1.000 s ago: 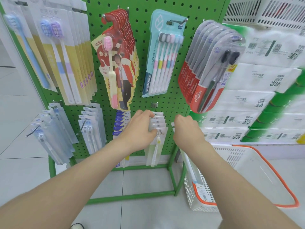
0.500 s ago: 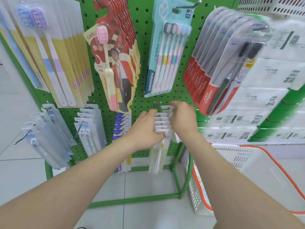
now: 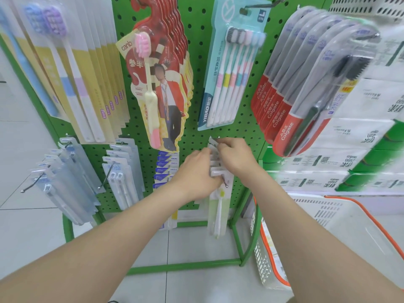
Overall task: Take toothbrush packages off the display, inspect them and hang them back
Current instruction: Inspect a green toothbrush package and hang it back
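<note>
The premises were a retail shop. A green pegboard rack (image 3: 196, 36) carried rows of identical toothbrush packages (image 3: 220, 84) on metal hooks (image 3: 262, 5), Colgate packs (image 3: 286, 132) among them. Right of the rack stood stacked barcoded tissue packs (image 3: 360, 132) and a white plastic basket (image 3: 349, 226).

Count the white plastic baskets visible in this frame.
2. The orange-rimmed basket stands on the floor right of the green rack; the upper basket sits at the top right corner, cut by the frame. More may lie out of view.
</note>
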